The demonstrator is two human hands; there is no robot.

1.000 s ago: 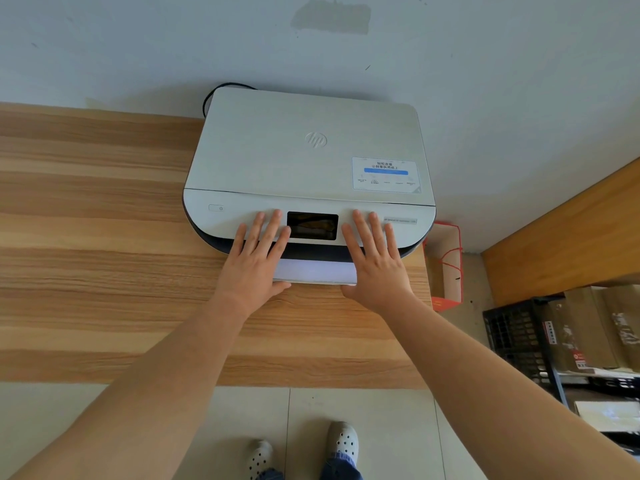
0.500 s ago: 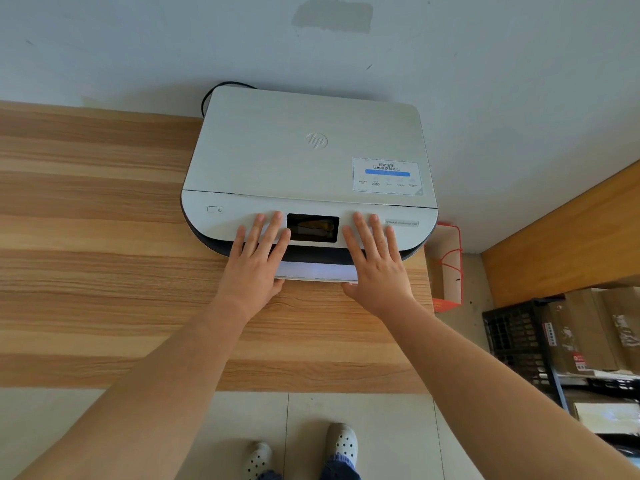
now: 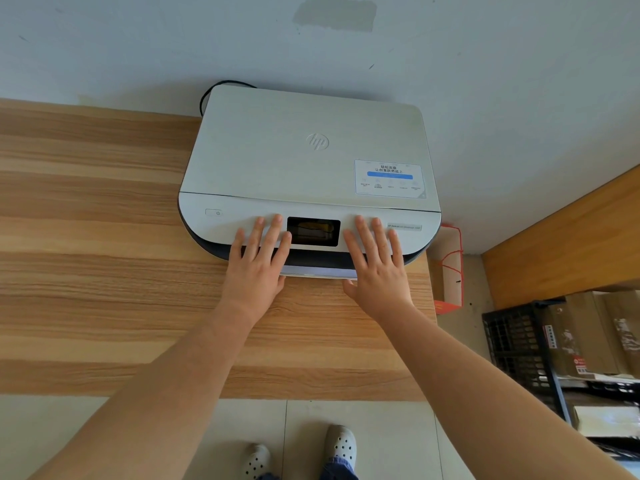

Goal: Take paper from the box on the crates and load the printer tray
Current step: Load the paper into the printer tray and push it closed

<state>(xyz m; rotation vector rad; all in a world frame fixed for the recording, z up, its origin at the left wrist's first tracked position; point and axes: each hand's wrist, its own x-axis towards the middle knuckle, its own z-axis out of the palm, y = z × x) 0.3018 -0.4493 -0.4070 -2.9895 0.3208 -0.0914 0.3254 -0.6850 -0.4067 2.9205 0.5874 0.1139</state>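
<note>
A wooden table (image 3: pixel 104 237) fills the left of the view, its far edge against a pale wall. On it, toward its right end, sits a white printer (image 3: pixel 308 161) with a black cable (image 3: pixel 207 95) looping out behind its back left corner. The left hand (image 3: pixel 258 265) lies flat and open on the printer's front panel, fingers spread, just left of the dark screen (image 3: pixel 313 231); it grasps nothing. Below the screen, a thin strip of the paper tray (image 3: pixel 317 271) shows at the printer's front edge, between the two thumbs and almost flush with the body. The right hand (image 3: pixel 375 268) rests the same way just right of the screen, palm down, fingers splayed, gripping nothing. Past the table's right edge a red and white paper bag (image 3: pixel 448 271) stands on the floor. Further right, black crates (image 3: pixel 516 344) carry a brown cardboard box (image 3: pixel 581 334). At the bottom, two pale clogs (image 3: pixel 341 445) stand on the tiled floor.
</note>
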